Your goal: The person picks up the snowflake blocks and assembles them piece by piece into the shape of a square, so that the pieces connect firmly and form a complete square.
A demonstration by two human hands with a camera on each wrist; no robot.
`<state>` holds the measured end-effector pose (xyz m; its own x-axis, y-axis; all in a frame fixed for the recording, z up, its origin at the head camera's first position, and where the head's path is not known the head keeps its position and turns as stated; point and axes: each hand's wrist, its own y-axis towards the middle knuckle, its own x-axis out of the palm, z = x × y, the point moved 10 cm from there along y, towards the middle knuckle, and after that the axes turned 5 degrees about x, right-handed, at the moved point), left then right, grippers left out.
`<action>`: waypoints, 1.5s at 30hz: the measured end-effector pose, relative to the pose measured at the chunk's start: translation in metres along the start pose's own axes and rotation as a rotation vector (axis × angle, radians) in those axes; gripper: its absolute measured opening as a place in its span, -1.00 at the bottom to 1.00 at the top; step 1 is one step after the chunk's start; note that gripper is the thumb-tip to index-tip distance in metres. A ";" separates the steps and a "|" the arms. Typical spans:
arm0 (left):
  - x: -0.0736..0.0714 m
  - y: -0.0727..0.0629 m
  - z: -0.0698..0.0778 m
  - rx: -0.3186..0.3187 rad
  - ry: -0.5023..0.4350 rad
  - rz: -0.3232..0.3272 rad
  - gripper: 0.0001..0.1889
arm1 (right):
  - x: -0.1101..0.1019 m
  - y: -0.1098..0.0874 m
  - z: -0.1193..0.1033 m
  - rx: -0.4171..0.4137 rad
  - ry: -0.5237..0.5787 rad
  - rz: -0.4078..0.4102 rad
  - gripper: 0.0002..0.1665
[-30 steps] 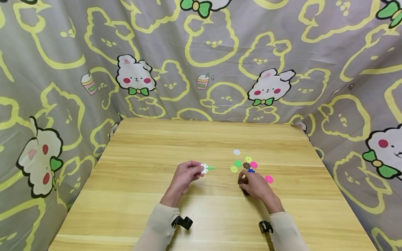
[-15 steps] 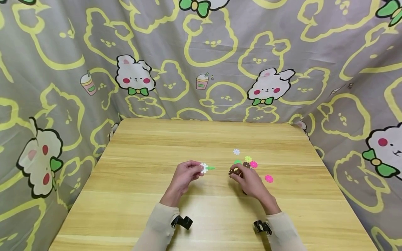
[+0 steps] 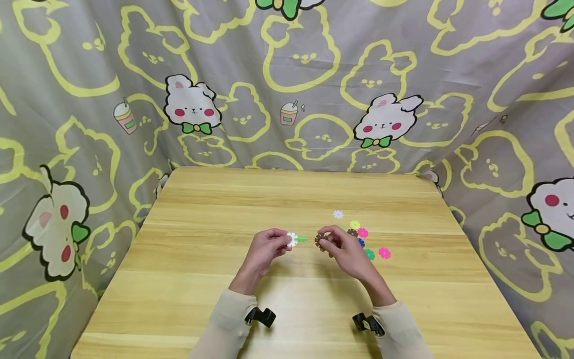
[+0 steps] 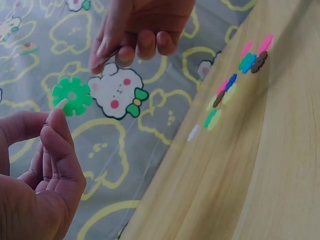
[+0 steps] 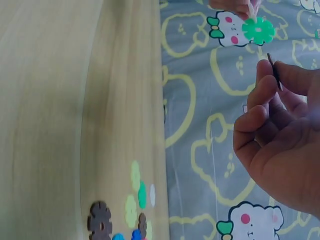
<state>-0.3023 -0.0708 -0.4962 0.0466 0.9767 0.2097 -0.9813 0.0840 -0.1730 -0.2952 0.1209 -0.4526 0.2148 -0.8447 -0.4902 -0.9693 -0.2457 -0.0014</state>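
left hand [image 3: 265,252]: fingers clamped on white disc [image 3: 292,240], green disc [image 4: 77,104] jutting rightward | right hand [image 3: 350,254]: fingers clamped on brown disc [image 3: 320,242], just right of green disc, apart, planes crosswise

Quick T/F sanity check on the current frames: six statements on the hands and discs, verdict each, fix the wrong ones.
1. The left hand pinches a white, notched plastic disc. True.
2. A bright-green, notched plastic disc projects from it toward the right hand. True.
3. The right hand holds nothing. False: it pinches a dark-brown, notched plastic disc.
4. The two hands' discs are joined together. False: a gap separates the green disc from the brown one.
5. Of the visible loose discs, a pale white, flower-shaped plastic disc lies nearest the far edge of the wood-grain table. True.
6. In the head view, the rightmost loose disc is blue. False: it is a pink, flower-shaped plastic disc.
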 end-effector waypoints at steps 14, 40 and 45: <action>0.006 0.000 0.003 0.003 0.006 -0.015 -0.80 | 0.009 0.002 -0.007 0.046 0.068 -0.018 -0.76; 0.008 -0.003 0.000 0.023 -0.003 0.016 -0.77 | 0.011 0.004 0.002 0.132 0.174 0.134 -0.73; 0.007 -0.002 0.001 0.034 0.001 0.029 -0.77 | 0.012 0.004 0.003 0.150 0.265 0.159 -0.71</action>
<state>-0.3004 -0.0643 -0.4936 0.0181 0.9789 0.2037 -0.9881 0.0486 -0.1458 -0.2972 0.1115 -0.4606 0.0644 -0.9659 -0.2508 -0.9956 -0.0452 -0.0816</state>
